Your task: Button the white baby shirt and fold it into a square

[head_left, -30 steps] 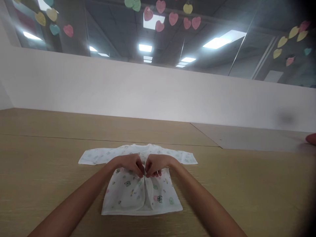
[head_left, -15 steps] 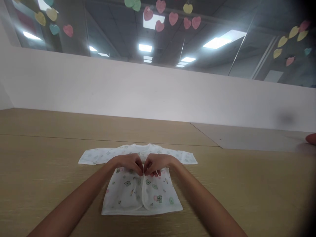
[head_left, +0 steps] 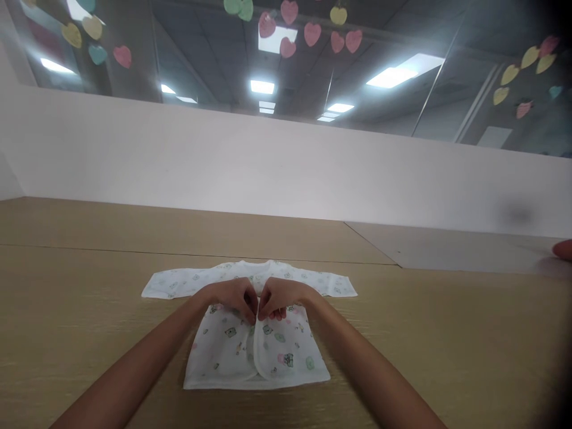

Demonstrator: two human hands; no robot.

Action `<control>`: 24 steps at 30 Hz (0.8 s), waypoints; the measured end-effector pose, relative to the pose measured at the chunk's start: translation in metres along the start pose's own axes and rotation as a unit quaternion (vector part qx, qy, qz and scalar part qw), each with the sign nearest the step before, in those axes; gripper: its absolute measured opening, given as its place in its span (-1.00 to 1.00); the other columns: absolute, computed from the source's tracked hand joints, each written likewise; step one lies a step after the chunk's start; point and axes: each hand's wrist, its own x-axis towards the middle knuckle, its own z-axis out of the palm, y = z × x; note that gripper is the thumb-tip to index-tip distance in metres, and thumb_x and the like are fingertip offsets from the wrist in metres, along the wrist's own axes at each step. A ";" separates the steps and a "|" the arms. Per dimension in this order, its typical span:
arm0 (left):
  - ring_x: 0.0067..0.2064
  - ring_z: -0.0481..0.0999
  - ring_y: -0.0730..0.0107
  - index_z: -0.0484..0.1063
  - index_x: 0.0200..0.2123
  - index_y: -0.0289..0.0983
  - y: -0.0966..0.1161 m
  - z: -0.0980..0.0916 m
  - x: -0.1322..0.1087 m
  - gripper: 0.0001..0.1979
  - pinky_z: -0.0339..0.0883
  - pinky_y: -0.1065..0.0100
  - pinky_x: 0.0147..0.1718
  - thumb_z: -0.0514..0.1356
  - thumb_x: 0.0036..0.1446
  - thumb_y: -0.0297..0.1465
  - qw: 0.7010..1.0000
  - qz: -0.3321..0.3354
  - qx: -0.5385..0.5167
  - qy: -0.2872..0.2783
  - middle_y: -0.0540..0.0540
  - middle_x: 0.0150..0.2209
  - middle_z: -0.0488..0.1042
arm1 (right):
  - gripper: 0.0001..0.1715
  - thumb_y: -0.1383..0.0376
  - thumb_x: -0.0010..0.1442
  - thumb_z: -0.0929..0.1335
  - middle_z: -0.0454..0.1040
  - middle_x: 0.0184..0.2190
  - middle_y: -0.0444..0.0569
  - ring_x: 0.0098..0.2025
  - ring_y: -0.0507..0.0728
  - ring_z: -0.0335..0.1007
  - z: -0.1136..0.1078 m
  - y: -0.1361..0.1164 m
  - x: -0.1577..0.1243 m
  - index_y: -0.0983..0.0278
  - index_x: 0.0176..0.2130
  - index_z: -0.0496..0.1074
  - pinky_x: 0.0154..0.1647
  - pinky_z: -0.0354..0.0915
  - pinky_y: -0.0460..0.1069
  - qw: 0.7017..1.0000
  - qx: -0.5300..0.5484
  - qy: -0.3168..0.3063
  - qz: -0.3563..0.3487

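Inspection runs left to right across the frame.

Upper left: pastel paper hearts (head_left: pixel 96 36) hang on a glass pane (head_left: pixel 134 71) above a white partition (head_left: pixel 134 155); more hearts continue along the top centre and upper right. Ceiling lights show through the glass.

Lower left: the person's left arm enters from the bottom corner and ends in the left hand (head_left: pixel 232 297), resting over the upper part of a white printed baby top (head_left: pixel 223 345). The top lies flat and face up at lower centre on a light wooden table (head_left: pixel 75 322), collar away from the person. One sleeve (head_left: pixel 174 285) extends toward frame left, the other sleeve (head_left: pixel 333 286) toward frame right.

Centre: the two hands meet at the top's front opening. Grip is narrow on both sides: the fingertips (head_left: pixel 255 310) of each hand pinch the fabric at the two front edges, which lie close together and run down to the hem.

Lower right: the right hand (head_left: pixel 282 298) mirrors the left, its arm running to the bottom edge.

Far right: a grey board (head_left: pixel 451 249) lies on the table. A pink object (head_left: pixel 563 250) is cut off at the frame edge; its identity cannot be determined.
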 end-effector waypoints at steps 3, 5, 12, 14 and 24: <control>-0.47 0.31 0.51 0.52 -0.46 -0.27 -0.003 0.001 0.002 -0.72 0.12 0.49 -0.51 0.36 -0.29 -0.23 1.000 0.004 0.007 0.012 0.05 -0.53 0.43 | -0.73 0.26 -0.16 0.44 0.38 -0.61 -0.14 -0.61 -0.06 0.28 0.001 0.000 0.001 0.39 -0.40 0.49 -0.56 0.30 -0.16 1.000 0.006 -0.005 0.003; -0.46 0.33 0.50 0.52 -0.47 -0.26 -0.005 0.002 0.003 -0.72 0.14 0.49 -0.50 0.36 -0.30 -0.23 1.000 0.010 0.011 0.014 0.05 -0.52 0.44 | -0.74 0.27 -0.16 0.44 0.38 -0.61 -0.14 -0.61 -0.06 0.28 0.001 -0.001 0.000 0.40 -0.41 0.49 -0.56 0.29 -0.16 1.000 0.005 -0.008 0.004; -0.42 0.37 0.47 0.55 -0.43 -0.23 -0.005 0.004 0.004 -0.70 0.17 0.49 -0.47 0.37 -0.31 -0.22 0.999 0.009 0.020 0.025 0.03 -0.47 0.50 | -0.77 0.27 -0.15 0.43 0.37 -0.61 -0.15 -0.61 -0.06 0.28 0.002 -0.002 -0.001 0.39 -0.43 0.47 -0.56 0.30 -0.15 1.000 0.002 -0.025 0.008; -0.41 0.38 0.46 0.55 -0.42 -0.22 -0.005 0.004 0.004 -0.69 0.17 0.49 -0.45 0.36 -0.30 -0.22 0.999 0.007 0.022 0.025 0.03 -0.46 0.51 | -0.78 0.28 -0.15 0.43 0.37 -0.61 -0.16 -0.60 -0.06 0.28 0.002 -0.002 0.000 0.38 -0.44 0.46 -0.55 0.30 -0.15 1.000 0.002 -0.024 0.012; -0.42 0.33 0.51 0.55 -0.36 -0.22 0.003 -0.003 0.000 -0.69 0.14 0.49 -0.45 0.30 -0.19 -0.17 0.999 0.000 0.030 -0.031 0.03 -0.43 0.48 | -0.79 0.29 -0.17 0.43 0.34 -0.64 -0.18 -0.59 -0.06 0.26 0.002 0.001 0.000 0.36 -0.44 0.48 -0.54 0.28 -0.15 1.000 0.001 -0.012 0.006</control>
